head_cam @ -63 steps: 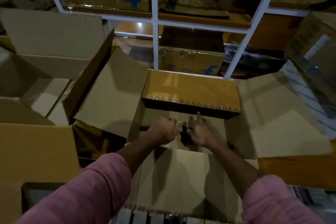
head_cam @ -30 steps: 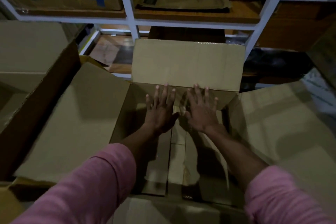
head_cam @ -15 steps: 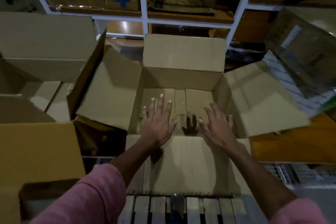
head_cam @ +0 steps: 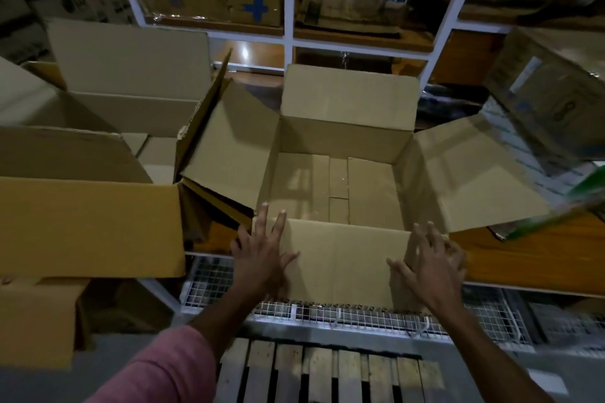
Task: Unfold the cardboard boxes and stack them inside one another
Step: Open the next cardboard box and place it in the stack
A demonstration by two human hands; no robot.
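Now two spread hands, left hand [head_cam: 262,252] and right hand [head_cam: 429,258], flank one open cardboard box [head_cam: 337,180].

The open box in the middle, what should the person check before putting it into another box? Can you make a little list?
1. Middle box opened up, all four flaps spread out: ok.
2. Bottom panels lying flat inside it: ok.
3. Left hand and right hand at the near flap's two sides, fingers straight, no firm grip yet: not ok.
4. Big open box on the left ready to take it: cannot tell, its inside is hidden.
5. Middle box's left flap leaning against that neighbour: not ok, may snag.
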